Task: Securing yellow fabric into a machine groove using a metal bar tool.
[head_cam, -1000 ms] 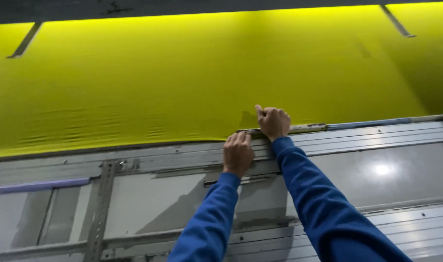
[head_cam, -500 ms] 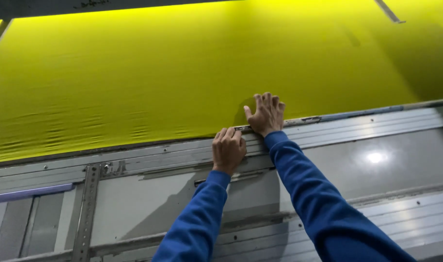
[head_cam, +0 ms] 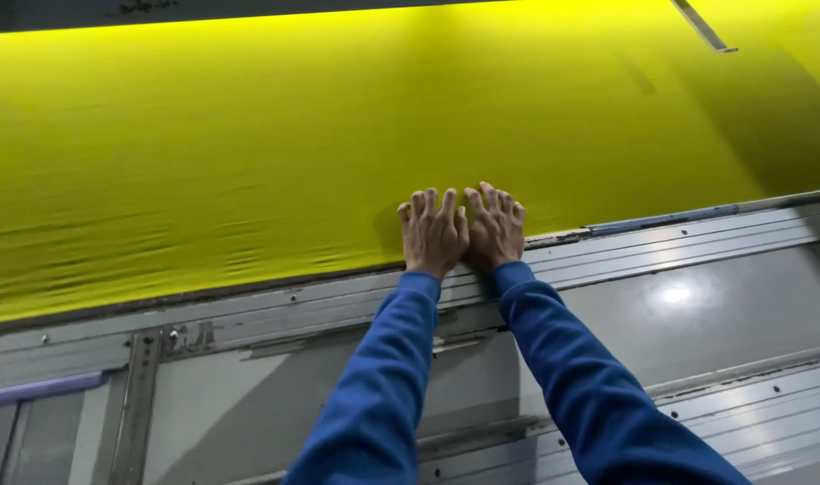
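left hand [head_cam: 434, 232] and right hand [head_cam: 496, 224] flat, fingers spread, side by side, pressing on lower edge of yellow fabric [head_cam: 248, 153]; fabric stretches toward 12 o'clock, metal frame rail [head_cam: 661, 251] at 6 o'clock; risk: uneven push deepens wrinkles at 9 o'clock

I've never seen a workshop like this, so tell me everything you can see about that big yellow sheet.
The yellow sheet looks like thin fabric, bright yellow-green, stretched wide and nearly flat across most of the view. Faint horizontal ripples run near its lower left. Its lower edge lies along a grey metal frame. The left hand and right hand lie flat, side by side, fingers spread, on that lower edge. Its upper right looks shadowed.
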